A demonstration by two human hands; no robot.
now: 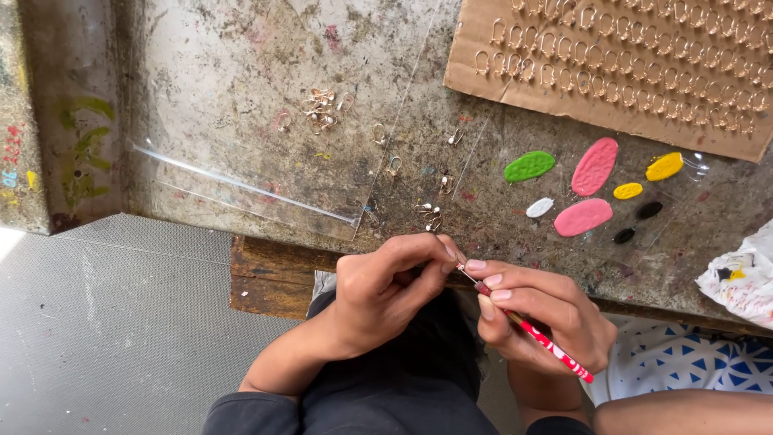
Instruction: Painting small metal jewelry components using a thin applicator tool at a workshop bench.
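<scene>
Worn, paint-stained workbench [241, 72]; far right a cardboard sheet [483, 72] w/ rows of small metal hooks [644, 56] – looks like finished stock, near-full; centre-left loose hooks [322, 109] on clear plastic sheet [241, 181], prob. not yet done; right, paint blobs [594, 166] (green, pink, yellow, white, black) and a stained rag [745, 278]. At near edge, left hand [378, 294] w/ fingertips pressed together, pinching sth tiny, too small to identify; right hand [539, 310] pinches a red-handled fine brush [527, 326], tip touching the left fingertips. Judged mid-batch: one piece in hand, a small pile left.
</scene>
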